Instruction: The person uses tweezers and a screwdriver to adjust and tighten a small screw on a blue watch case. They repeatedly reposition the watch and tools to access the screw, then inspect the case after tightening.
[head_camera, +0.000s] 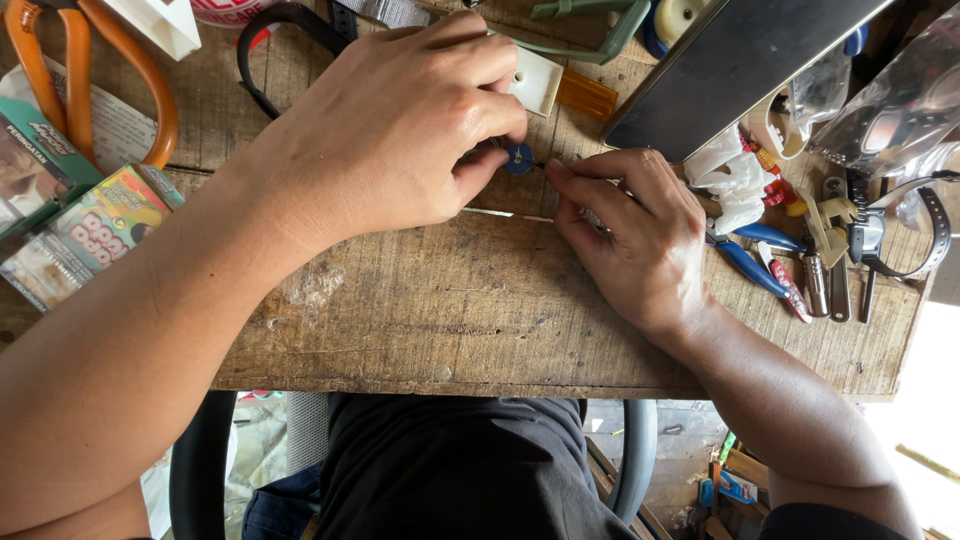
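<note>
Two hands meet at desk (480, 300) centre. A small blue disc (518, 157) is pinched in the left hand (400, 130); at its 3 o'clock, the right hand (630, 235) is clenched on a thin wire (505, 213). Fine fitting seems underway; steady alignment is called for next.

Worn wooden workbench (480, 320), seen from above

Beyond the workbench's right edge, strong daylight is seen; under its front edge, a cluttered floor (690, 460) is glimpsed. A dark panel (730, 60) is laid across its far side.
</note>
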